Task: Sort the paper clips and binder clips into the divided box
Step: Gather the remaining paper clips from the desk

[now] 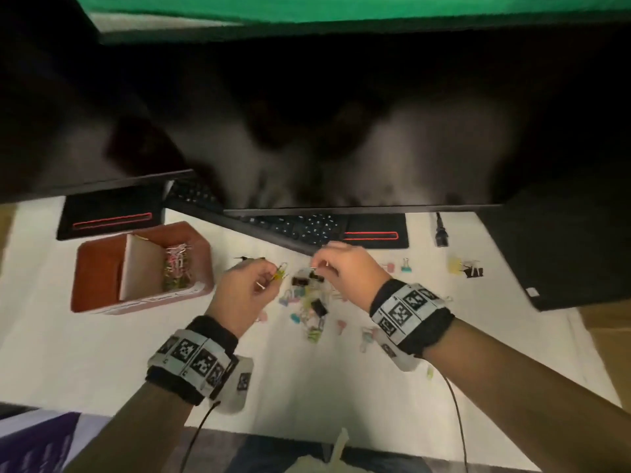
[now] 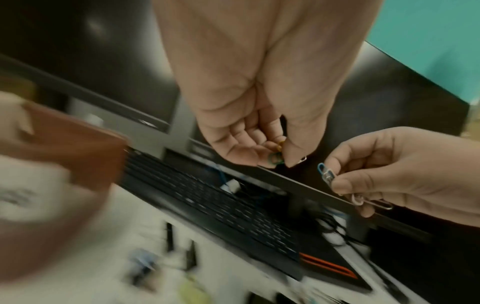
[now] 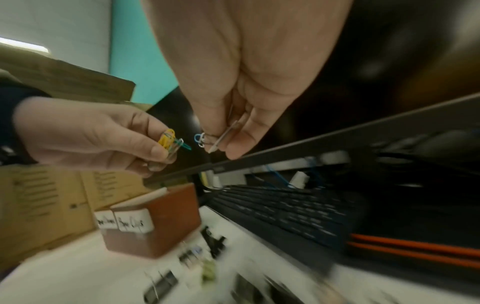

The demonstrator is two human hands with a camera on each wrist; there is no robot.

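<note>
Nearest the person, the two wrists with marker bands reach over the white desk (image 1: 102, 353) towards a heap of binder clips (image 1: 309, 302), pastel and black, which lies under and between the hands. A few more binder clips sit well to the right of the heap.

Just above the heap, the left hand (image 1: 244, 291) has its grip closed in a pinch, thumb against curled fingers, on a small bunch of paper clips, yellow ones (image 3: 167, 139) with a green one poking out. Their long axes point away from the palm, toward the right hand. The right hand (image 1: 348, 271) has its grip likewise closed, thumb and fingertips pinching several clips: a blue and a pale one (image 2: 326, 173) sticking up past the thumb and silver ones hanging below. These point toward the left hand, so the two bunches sit near each other, tip to tip but apart.

Left of the heap stands the brown box (image 1: 102, 268), split by a white divider; its right compartment (image 1: 176, 271) already holds a pile of paper clips, and the left one looks empty as far as can be seen. The box lies to the left of both grips, and the left hand is the nearer one, so a drop into the right compartment would probably fall to it first. Beyond the heap, a keyboard (image 1: 290, 227) and dark monitors close the view.
</note>
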